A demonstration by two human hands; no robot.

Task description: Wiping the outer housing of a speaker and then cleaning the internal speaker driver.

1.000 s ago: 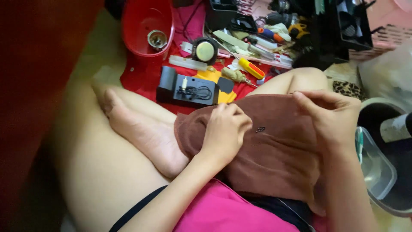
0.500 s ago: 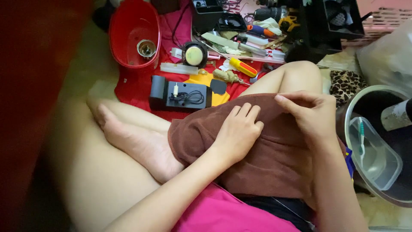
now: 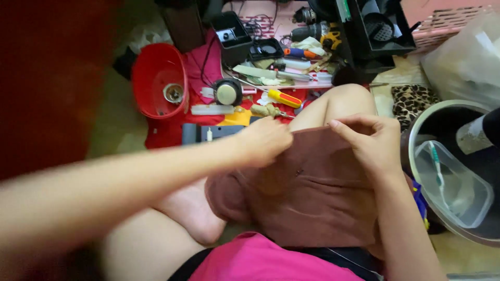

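- On the lap, at the far edge of the brown cloth (image 3: 307, 192): the right hand (image 3: 372, 143) pinches that edge between thumb and curled fingers, just below the raised knee.
- At the same edge, left of the right hand: the left hand (image 3: 265, 140) closes on the cloth with fingers bunched together. The hand is blurred, so the exact grip cannot be told.
- The cloth itself drapes over the thigh and crossed legs, wrinkled and sagging at its left corner. It looks soft, light and limp, likely to fold wherever it is unsupported; the hem, taken at two spaced points, appears the surest place to hold it.
- Just left of the cloth: a bare foot (image 3: 190, 211), tucked against it.
- Beyond the cloth's far edge: a yellow-handled screwdriver (image 3: 284, 98) and a round black-rimmed part (image 3: 227, 92) lie on a red mat (image 3: 156, 138) among other small tools.
- Farther left of the cloth, on the same mat: a red bowl (image 3: 151, 67) with a small metal piece inside.
- Right of the cloth: a large round tub (image 3: 416, 135) holding a clear plastic box (image 3: 469, 192).
- Far beyond the cloth: a black crate (image 3: 383, 47) and a power drill (image 3: 317, 32).
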